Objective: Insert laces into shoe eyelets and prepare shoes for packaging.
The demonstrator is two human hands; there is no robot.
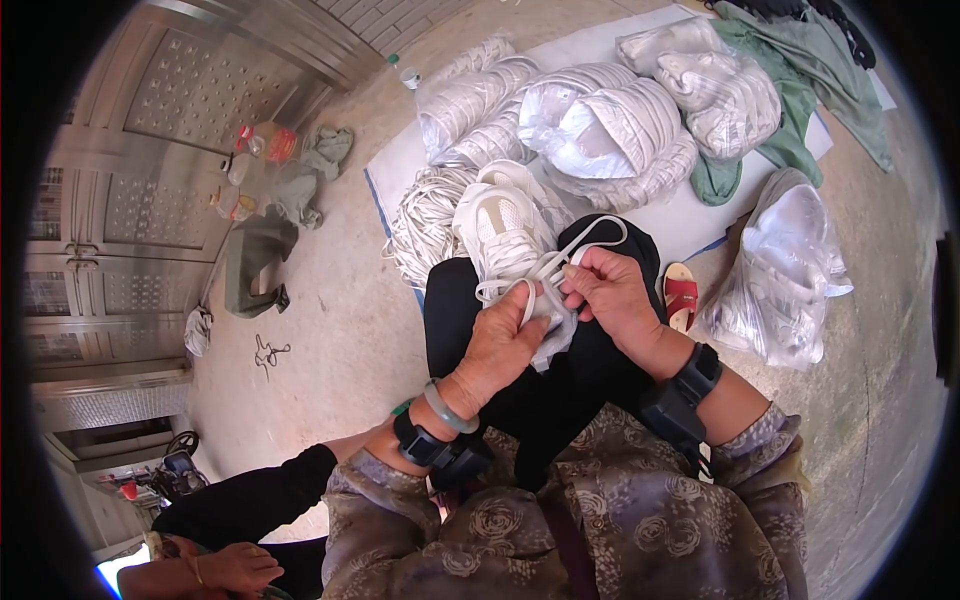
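Note:
A white mesh sneaker [493, 228] rests across my black-trousered knees, its toe pointing away from me. Behind it, partly hidden, lies a second pale shoe [545, 200]. White laces loop over the sneaker's opening. My left hand [507, 332] is closed at the near left of the opening, its fingers pinching a shoelace. Opposite, my right hand [615, 297] pinches a shoelace [612, 233] that arcs up in a loop beyond the fingers. The fingertips of both hands are close together, and the shoe's heel end is partly covered by them.
Beyond my knees, a pile of loose white laces [432, 222] and plastic-wrapped shoe bundles [620, 120] lie on a white sheet [395, 165]. At right stands a bag of shoes [780, 270] near a red slipper [681, 297]. Another person's hand [240, 568] shows at lower left.

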